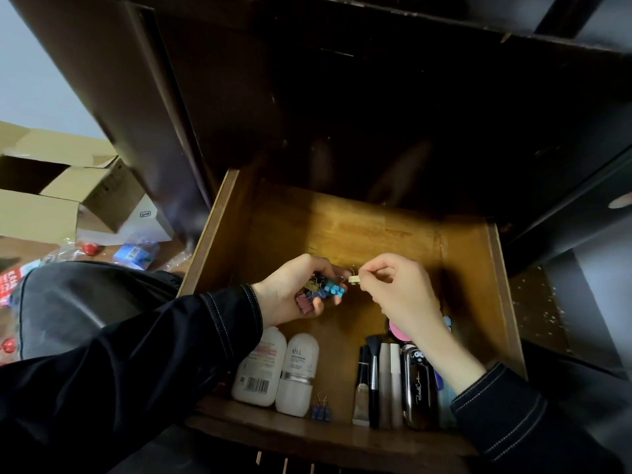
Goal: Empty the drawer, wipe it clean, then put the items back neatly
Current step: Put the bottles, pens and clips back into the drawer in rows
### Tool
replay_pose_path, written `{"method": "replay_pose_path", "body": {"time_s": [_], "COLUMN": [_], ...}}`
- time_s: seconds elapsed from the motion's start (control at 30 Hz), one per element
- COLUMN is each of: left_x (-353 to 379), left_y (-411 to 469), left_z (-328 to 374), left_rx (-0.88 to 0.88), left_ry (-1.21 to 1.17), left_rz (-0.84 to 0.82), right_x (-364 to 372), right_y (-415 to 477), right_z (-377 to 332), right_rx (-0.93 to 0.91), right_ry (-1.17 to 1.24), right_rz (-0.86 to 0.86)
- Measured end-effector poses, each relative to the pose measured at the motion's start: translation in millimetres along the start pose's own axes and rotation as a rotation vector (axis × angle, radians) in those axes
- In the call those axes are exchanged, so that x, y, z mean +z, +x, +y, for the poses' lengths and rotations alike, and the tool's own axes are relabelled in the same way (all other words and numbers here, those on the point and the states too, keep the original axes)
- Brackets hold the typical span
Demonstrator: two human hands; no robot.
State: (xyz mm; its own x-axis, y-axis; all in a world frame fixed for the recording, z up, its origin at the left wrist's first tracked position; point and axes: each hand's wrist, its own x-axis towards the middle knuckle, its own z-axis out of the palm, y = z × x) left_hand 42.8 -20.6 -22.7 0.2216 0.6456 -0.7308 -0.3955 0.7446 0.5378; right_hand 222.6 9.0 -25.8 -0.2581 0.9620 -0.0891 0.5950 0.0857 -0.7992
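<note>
The open wooden drawer (376, 230) fills the middle of the head view. Over its centre, my left hand (290, 289) cups a bunch of small binder clips (325, 290), blue, pink and dark. Just to the right, my right hand (396, 285) pinches one pale binder clip (354, 279) beside that bunch. Along the drawer's near edge lie two white bottles (277, 367) side by side, a lone blue binder clip (321, 410), and a row of makeup brushes and tubes (383, 381) with a dark glossy case (419, 388). A pink round item (396, 331) is partly hidden under my right wrist.
Dark cabinet panels (342, 97) rise above and around the drawer. Open cardboard boxes (68, 186) stand on the floor at the left, with plastic wrappers and a blue packet (135, 254) scattered near them. My knee in dark fabric (85, 302) sits left of the drawer.
</note>
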Motion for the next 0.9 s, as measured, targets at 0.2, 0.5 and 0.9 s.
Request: {"method": "replay_pose_path", "body": {"time_s": [0.2,0.5,0.9], "left_x": [-1.0,2.5,-6.2], "left_y": [1.1,-1.2,5.0], "left_z": [-1.9,-0.3,1.8], "left_rx": [-0.041,-0.038,0.113], "left_ry": [-0.009,-0.017,-0.113], "left_rz": [0.010,-0.015,0.178], "right_x": [1.2,-1.5,-23.0], "right_y": [1.3,-0.7,-1.7], "right_z": [0.7,-4.7,0.8], "right_rx": [0.020,0.048,0.002], "right_ry": [0.040,0.123,-0.109], "right_rz": [0.024,-0.130,-0.227]}}
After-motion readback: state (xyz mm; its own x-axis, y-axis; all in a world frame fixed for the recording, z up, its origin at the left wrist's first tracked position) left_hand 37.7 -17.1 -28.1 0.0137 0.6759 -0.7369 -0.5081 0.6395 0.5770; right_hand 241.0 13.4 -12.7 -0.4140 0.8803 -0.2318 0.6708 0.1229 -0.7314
